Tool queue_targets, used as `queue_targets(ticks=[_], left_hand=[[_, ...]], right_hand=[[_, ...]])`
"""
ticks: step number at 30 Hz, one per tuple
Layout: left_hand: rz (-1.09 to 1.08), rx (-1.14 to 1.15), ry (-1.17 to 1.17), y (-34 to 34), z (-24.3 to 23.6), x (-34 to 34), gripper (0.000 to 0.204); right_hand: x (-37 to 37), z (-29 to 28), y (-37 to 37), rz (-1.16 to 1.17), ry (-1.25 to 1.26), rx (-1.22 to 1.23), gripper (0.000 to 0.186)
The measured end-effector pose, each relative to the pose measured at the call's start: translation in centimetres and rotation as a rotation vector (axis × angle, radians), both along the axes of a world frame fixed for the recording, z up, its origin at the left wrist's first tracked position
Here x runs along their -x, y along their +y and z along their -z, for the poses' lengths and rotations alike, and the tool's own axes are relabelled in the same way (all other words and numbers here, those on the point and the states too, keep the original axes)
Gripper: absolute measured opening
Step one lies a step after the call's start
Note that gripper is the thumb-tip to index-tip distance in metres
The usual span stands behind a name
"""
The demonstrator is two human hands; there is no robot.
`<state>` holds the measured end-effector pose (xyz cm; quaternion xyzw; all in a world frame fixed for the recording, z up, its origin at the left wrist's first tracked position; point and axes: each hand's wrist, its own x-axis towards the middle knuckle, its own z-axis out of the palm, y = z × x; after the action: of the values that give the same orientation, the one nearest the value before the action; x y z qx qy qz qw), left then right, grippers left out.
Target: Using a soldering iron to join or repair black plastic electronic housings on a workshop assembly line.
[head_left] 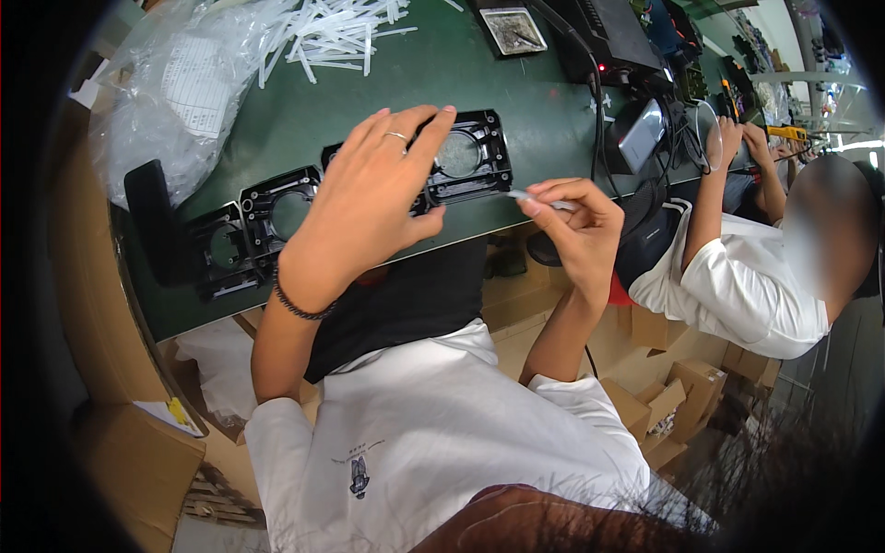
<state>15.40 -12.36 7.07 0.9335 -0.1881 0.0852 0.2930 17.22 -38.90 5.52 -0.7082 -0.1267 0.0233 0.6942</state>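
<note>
A row of black plastic frames with round openings lies along the near side of the green table. My left hand [369, 194] is spread over the middle of the row, fingers stretched out, its fingertips at the right-hand black frame [502, 152] and hiding part of it. Pinched in my right hand [583, 226] is a thin white strip [530, 196], its tip close to that frame's lower right corner. Two more frames, one of them a black frame [281, 212], sit left of my left wrist.
A heap of white strips [332, 37] lies at the far side beside a clear plastic bag [184, 101]. A dark oblong object [152, 212] is at the left edge. Back right are a small tray [513, 32], a black box [599, 46] and cables. A co-worker [737, 267] sits at right.
</note>
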Motion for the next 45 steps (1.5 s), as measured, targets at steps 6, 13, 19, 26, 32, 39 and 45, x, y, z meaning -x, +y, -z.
queue_targets(ticks=[6, 13, 19, 26, 32, 39, 45], left_hand=[[-0.01, -0.021, 0.046, 0.6, -0.5, 0.3, 0.088], [-0.014, -0.022, 0.041, 0.5, -0.3, 0.2, 0.091], [-0.016, -0.026, 0.011, 0.5, -0.2, 0.2, 0.095], [-0.029, -0.018, -0.016, 0.5, 0.2, 0.3, 0.097], [-0.04, -0.021, -0.012, 0.5, 0.3, 0.2, 0.097], [-0.037, -0.028, -0.015, 0.4, 0.3, 0.2, 0.093], [-0.042, -0.025, -0.007, 0.4, 0.3, 0.1, 0.093]], right_hand=[[0.1, -0.6, -1.4, -0.06, -0.016, 0.34, 0.019], [-0.3, -2.4, -2.5, -0.158, -0.424, 0.947, 0.032], [-0.3, -3.5, -1.9, -0.206, -0.408, 0.993, 0.035], [-1.6, -3.2, 0.6, -0.383, -0.867, 0.887, 0.038], [-2.5, -1.4, 2.8, -0.405, -0.945, 0.899, 0.039], [-2.8, -0.5, 3.3, -0.449, -0.941, 0.892, 0.036], [-3.2, -0.5, 3.3, -0.474, -0.953, 0.876, 0.034]])
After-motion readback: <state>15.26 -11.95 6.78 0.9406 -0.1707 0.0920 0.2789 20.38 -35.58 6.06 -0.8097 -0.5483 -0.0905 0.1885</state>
